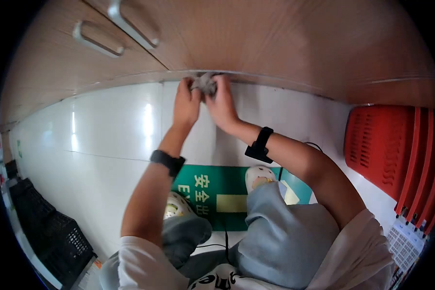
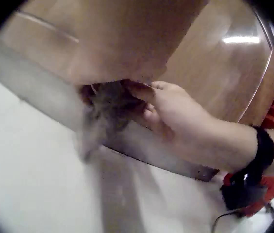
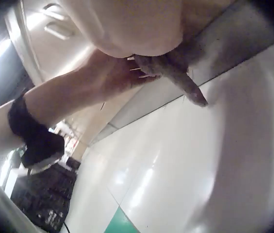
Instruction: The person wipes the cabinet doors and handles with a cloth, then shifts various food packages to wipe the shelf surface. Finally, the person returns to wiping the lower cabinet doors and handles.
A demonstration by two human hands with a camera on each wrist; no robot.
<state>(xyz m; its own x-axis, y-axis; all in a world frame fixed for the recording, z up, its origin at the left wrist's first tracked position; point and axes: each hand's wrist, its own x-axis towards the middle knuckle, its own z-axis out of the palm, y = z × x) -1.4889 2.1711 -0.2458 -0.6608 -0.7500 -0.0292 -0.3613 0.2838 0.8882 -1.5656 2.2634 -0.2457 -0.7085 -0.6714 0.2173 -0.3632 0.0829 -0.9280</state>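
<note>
A crumpled grey cloth is held between both hands, low against the base of a wooden cabinet. The left hand grips its left side and the right hand its right side. In the left wrist view the cloth hangs dark and blurred, with the right hand's fingers curled on it. One end of the cloth dangles over the pale floor in the right wrist view, the left hand behind it. The palms hide part of the cloth.
Wooden cabinet doors with metal handles stand in front. Red baskets are stacked at the right, black crates at the lower left. A green floor sign lies by the person's shoes, with a black cable nearby.
</note>
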